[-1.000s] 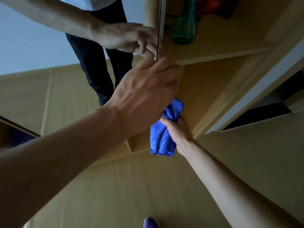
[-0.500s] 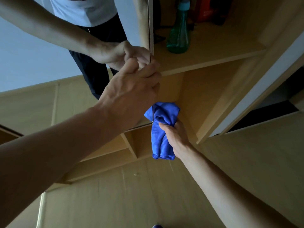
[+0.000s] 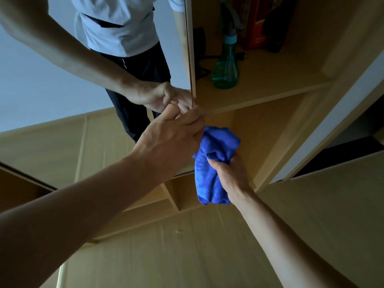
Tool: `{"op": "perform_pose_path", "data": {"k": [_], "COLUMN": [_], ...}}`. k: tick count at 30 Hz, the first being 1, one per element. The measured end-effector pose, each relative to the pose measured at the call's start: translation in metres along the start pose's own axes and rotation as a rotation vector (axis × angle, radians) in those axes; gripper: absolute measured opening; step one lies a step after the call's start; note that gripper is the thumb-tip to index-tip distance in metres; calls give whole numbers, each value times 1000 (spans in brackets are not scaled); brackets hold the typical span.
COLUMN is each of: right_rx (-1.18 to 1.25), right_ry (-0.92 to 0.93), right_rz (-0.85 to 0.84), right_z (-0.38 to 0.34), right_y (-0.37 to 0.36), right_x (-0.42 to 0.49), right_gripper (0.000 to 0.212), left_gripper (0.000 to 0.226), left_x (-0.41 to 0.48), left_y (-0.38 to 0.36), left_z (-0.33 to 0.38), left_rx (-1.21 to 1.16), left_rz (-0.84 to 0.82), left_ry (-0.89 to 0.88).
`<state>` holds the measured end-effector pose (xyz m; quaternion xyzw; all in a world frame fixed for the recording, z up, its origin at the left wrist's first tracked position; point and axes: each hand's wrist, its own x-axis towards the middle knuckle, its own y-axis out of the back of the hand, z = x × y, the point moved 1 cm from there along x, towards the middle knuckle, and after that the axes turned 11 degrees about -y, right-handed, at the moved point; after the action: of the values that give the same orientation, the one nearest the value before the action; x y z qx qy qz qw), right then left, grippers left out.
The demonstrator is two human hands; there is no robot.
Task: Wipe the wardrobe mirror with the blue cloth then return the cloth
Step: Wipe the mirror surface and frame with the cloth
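Note:
The wardrobe mirror [image 3: 52, 96] fills the left of the view on a door whose edge [image 3: 190, 59] runs down the middle. My left hand [image 3: 172, 138] grips that edge low down, fingers curled round it, and its reflection meets it in the glass. Just right of it, my right hand [image 3: 230, 175] holds the bunched blue cloth [image 3: 209, 163] in front of the open wardrobe's lower compartment. The cloth hangs down past my fist.
A green spray bottle [image 3: 225, 67] stands on the wardrobe shelf [image 3: 270, 84] behind the door, with a red box [image 3: 257, 23] and dark items further back. Wooden partitions and floor lie below. A white frame [image 3: 332, 121] runs at the right.
My left hand has closed round the mirror door's edge and the door has swung, showing more of the shelf and bottle. My right hand with the cloth stayed beside it.

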<state>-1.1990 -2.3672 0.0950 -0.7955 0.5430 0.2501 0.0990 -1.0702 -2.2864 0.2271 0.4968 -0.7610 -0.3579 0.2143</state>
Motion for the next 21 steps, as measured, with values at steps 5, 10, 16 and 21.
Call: {"op": "perform_pose_path", "data": {"k": [5,10,16,21], "right_rx": [-48,-47,34,71], "right_ry": [-119,-160,9,31], "right_rz": [19,32,-45,-73], "right_z": [35,32,-4,-36], "right_y": [-9,-8,6,14], "right_x": [17,24,2,-15], "right_gripper": [21,20,17,22], "left_gripper": [40,38,37,37], "left_x": [0,1,-2,3], "left_y": [-4,-7,2,20], "left_z": [-3,-2,1,-10], "left_rx": [16,-39,-37,-6], "left_rz": [-30,-19,-11,-65], "left_ry": [-8,39,49,-8]}}
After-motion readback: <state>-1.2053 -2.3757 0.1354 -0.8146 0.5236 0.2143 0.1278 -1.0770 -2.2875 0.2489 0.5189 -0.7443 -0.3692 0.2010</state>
